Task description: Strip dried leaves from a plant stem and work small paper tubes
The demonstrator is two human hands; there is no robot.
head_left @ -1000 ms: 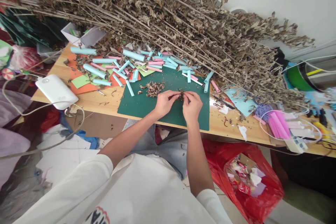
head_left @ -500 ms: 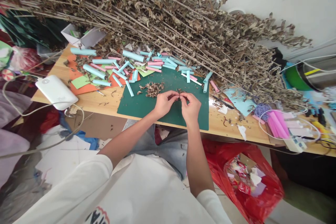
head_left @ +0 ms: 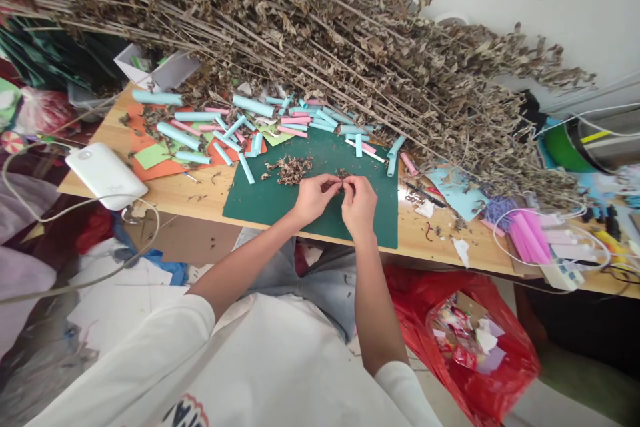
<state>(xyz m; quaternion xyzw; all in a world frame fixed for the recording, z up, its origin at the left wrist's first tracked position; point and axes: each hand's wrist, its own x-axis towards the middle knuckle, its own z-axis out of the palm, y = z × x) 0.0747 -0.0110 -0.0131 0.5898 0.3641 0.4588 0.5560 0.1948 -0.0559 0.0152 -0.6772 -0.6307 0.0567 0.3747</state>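
Mat open near-left; leaf pile, paper tubes block beyond.

near the front edge of the table, the right hand now sits slightly closer to the left hand.

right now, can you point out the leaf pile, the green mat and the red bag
Leaf pile (head_left: 293, 171): head view, middle of the heap.
Green mat (head_left: 255, 203): head view, bare surface toward its near left corner.
Red bag (head_left: 430, 290): head view, plastic on its far side.
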